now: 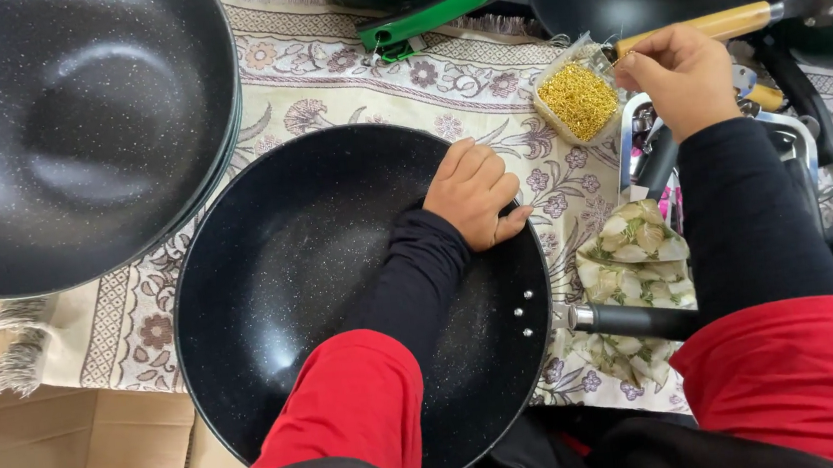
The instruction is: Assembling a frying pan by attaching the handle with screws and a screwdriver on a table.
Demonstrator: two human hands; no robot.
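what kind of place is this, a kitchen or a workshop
Probably a small cookware assembly spot, not a kitchen: several unused black pans, loose handles and a tub of gold screws on a patterned cloth.

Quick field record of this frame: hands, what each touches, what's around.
view: head camera, looking down
left hand: resting on the far rim of the black speckled pan
right hand: fingertips at the clear tub of small gold fasteners; cannot tell if it pinches one
pan handle: black, sticks out to the right, two rivets inside the wall
surface: patterned floral mat over cardboard
nearby: stack of black pans at upper left, green handle, wooden handle, floral cloth
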